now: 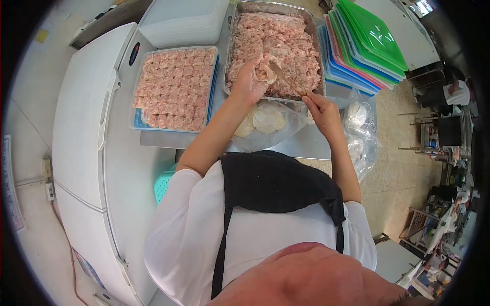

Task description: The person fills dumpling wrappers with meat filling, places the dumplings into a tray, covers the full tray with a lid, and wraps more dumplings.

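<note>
My left hand (248, 84) is cupped around a dumpling wrapper with minced meat in it (265, 73), over the near edge of a metal tray. Raw minced meat (286, 38) fills most of that tray (228, 66). My right hand (321, 113) grips the handle of a thin spatula (291, 81), whose blade end reaches to the wrapper. Below my hands, round pale dumpling wrappers (269, 118) lie in a clear plastic bag (286, 133). To the left, a tray (137, 118) carries close rows of open-topped meat dumplings (176, 86).
A pile of green, blue and pink plastic lids (365, 46) stands right of the meat. White plastic containers (184, 23) are stacked at the back left. Another plastic bag (361, 133) hangs at the right table edge. A white fridge (84, 117) stands at left.
</note>
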`<state>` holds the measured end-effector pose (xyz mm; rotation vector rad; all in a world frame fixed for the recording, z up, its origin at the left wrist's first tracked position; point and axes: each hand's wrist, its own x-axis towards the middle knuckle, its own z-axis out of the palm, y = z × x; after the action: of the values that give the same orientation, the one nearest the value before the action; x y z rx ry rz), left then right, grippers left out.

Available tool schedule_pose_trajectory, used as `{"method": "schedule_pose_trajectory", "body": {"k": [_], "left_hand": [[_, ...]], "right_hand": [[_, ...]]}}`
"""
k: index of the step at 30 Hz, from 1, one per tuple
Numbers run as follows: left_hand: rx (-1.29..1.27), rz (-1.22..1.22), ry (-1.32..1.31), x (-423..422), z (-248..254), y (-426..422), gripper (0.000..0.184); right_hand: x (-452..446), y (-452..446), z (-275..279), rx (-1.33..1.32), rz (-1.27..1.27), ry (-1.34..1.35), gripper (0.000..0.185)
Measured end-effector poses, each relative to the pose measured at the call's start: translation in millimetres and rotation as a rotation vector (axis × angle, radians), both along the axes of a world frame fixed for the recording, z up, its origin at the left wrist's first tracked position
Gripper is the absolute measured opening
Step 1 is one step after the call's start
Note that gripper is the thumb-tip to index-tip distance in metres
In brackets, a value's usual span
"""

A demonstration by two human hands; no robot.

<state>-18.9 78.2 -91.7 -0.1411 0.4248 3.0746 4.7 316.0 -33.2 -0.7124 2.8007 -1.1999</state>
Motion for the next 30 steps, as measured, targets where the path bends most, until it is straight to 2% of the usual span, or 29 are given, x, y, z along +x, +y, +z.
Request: {"method": "schedule_pose_trajectory", "body": {"k": [1,4,7,11,13,16,19,22,25,30], "left_hand": [[0.031,-0.011,0.030,1.2,0.6,-0.5,0.028],[-0.089,0.129,0.037,12.4,26.3,14.1,0.028],[-0.017,0.052,0.090,10.8,2.4,6.3,0.029],[-0.036,0.112,-0.024,3.3,-32.0,-0.7,0.032],[0.009,0.060,0.001,7.0,-31.5,-4.6,0.035],[0.007,0.152,-0.086,17.9,-11.7,-2.2,0.042],[-0.075,0.220,-0.207,15.6,0.2,-1.7,0.048],[-0.066,0.204,-0.155,9.9,-3.9,1.2,0.048],[-0.001,0.036,0.003,9.1,-13.0,-2.2,0.050],[-0.034,0.128,-0.146,12.1,-2.2,5.4,0.056]], "right_hand": [[1.4,-2.0,0.2,0.014,-0.013,-0.011,0.029],[-1.7,-6.3,-9.1,0.109,0.026,0.264,0.024],[-11.3,-9.9,-20.2,0.258,-0.009,0.444,0.020],[-27.8,-9.0,-37.3,0.392,-0.019,0.429,0.017],[-38.9,-1.0,-46.2,0.510,-0.023,0.400,0.017],[-44.2,17.0,-32.4,0.597,0.013,0.250,0.017],[-22.1,10.9,5.2,0.480,0.025,0.395,0.015],[-12.8,-5.4,10.7,0.291,0.097,0.424,0.020],[-25.1,-6.9,-10.3,0.325,0.091,0.437,0.021],[-42.8,-6.5,-33.9,0.418,0.040,0.430,0.023]]}}
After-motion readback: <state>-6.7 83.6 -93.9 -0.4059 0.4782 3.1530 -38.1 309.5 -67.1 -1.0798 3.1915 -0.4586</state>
